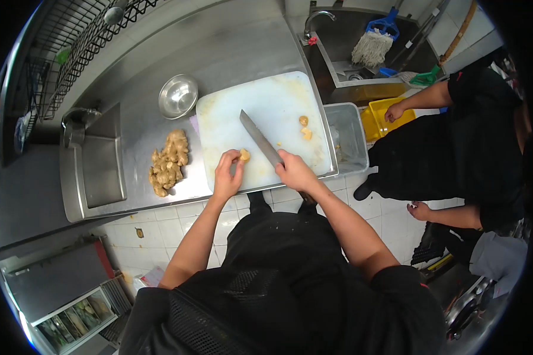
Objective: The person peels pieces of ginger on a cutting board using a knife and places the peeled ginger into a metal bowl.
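A white cutting board [225, 115] lies on the steel counter in front of me. My right hand [295, 170] is closed around the handle of a kitchen knife [258, 135], its blade pointing up and left over the board. Between the fingers of my left hand [227, 173] is a small piece of ginger [244, 155], held at the board's near left part, apart from the blade. Two more ginger pieces [306, 134] rest on the right side of the board, with a tiny scrap near the knife. A pile of whole ginger [169, 163] sits left of the board.
A steel bowl [178, 96] stands behind the ginger pile. At far left is a small sink [103, 168]. A clear plastic bin [344, 127] and a yellow container [370, 121] are right of the counter. Another person [438, 142] stands close on the right. A mop [373, 47] leans in the back sink.
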Motion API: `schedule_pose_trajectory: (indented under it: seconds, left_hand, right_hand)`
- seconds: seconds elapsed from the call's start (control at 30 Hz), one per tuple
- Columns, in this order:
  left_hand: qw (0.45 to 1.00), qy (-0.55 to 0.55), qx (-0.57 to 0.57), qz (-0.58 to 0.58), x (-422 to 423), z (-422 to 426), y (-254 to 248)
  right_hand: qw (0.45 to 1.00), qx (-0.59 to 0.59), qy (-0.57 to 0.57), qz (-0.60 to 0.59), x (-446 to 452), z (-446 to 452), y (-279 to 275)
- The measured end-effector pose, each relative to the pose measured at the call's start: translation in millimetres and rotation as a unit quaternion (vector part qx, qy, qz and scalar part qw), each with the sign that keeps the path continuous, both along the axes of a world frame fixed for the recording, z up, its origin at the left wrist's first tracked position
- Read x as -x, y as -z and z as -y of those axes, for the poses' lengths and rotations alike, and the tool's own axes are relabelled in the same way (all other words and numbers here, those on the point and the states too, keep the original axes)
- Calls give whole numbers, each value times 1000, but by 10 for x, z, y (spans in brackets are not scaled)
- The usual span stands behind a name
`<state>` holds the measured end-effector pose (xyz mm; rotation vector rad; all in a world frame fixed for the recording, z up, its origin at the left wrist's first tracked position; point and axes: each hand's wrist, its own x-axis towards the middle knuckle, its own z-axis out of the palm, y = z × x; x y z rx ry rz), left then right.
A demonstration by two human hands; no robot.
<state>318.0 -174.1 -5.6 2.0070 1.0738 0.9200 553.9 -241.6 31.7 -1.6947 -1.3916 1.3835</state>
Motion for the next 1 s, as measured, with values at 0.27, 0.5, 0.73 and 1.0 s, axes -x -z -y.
schedule_pose_trajectory:
  seconds: [0.27, 0.5, 0.73, 1.0]
  left_hand:
    - [996, -6, -68, -50, -66, 0, 59]
    - [997, -24, -42, -55, -68, 1, 105]
    - [998, -14, -33, -46, -56, -5, 20]
    - [995, -94, -37, -15, -64, -109, 11]
  right_hand:
    - [951, -94, -129, 266, 276, 289, -281]
    - [954, -86, -130, 258, 277, 401, -372]
    - [993, -99, -37, 54, 283, -111, -15]
    - [999, -32, 9, 7, 197, 54, 140]
